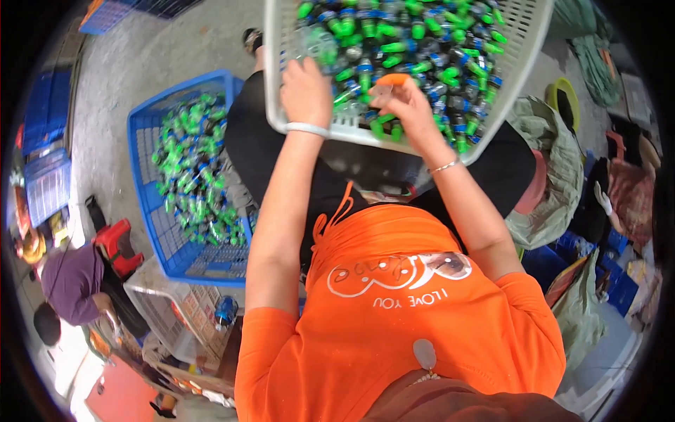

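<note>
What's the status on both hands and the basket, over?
Left hand down among the green-capped bottles, grip hidden. Right hand pinching a small orange tool. White basket on lap, full. Nothing blocking.

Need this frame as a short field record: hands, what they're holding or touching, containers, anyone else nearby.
left hand: inside the white basket, resting on the green-capped bottles; bangle at the wrist
right hand: at the basket's near rim, fingers closed on a small orange tool
white basket: on the person's lap, heaped with bottles
blue crate: on the floor to the left, holds bottles of the same kind
other person: purple top, lower left, apart from the hands
</note>
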The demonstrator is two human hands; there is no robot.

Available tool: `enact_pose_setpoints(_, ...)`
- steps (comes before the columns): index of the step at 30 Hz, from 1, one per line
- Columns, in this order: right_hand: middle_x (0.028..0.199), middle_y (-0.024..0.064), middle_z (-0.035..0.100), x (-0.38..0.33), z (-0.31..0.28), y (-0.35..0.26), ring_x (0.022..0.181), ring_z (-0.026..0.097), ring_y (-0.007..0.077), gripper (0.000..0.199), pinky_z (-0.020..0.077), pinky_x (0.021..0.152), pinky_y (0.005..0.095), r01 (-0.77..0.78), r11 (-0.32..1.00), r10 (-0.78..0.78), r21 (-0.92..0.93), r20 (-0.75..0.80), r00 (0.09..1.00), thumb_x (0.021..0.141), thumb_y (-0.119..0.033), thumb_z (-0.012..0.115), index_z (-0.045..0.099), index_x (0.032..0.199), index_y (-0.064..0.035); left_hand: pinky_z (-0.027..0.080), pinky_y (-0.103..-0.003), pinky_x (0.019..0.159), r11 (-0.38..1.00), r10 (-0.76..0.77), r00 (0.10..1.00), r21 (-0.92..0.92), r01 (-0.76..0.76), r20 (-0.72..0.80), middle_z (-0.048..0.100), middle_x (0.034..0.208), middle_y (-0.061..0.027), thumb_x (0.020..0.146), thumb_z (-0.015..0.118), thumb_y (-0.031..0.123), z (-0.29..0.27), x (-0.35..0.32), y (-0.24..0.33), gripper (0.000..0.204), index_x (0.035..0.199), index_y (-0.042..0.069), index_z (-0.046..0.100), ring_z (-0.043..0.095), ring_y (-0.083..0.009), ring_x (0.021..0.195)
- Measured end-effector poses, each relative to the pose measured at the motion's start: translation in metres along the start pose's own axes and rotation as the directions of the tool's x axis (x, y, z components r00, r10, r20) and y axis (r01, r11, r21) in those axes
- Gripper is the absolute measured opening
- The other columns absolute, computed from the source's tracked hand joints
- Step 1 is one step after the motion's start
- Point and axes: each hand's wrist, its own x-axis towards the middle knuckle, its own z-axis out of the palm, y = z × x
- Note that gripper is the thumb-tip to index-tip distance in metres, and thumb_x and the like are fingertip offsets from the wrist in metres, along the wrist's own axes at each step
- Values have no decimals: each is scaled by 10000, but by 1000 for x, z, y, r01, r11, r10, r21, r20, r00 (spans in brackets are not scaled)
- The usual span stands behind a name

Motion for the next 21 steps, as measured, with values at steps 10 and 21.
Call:
enact_pose_setpoints(10, 1062, 67, 627, -14, 4, -9, 980, 595, 134, 368, 487, 832, 282, 236, 954, -221, 186, -96, 971, 842, -104, 683, 505, 1161, -56, 530, -333, 799, 215, -46, 927, -903, 373, 372, 559, 1121, -161, 863, 607, 2, -55, -37, -3, 397, 1245, -1, 499, 589, -252, 968)
enact_pose_setpoints(21, 1028, 54, 614, -33, -7, -26, 941, 583, 115, 318, 481, 814, 279, 198, 979, -186, -43, 204, 961, 844, -97, 703, 542, 1112, -46, 507, -277, 687, -210, 269, 758, -732, 648, 594, 551, 1105, -127, 913, 564, 12, -76, -78, 11, 279, 1172, 28, 461, 578, -169, 780)
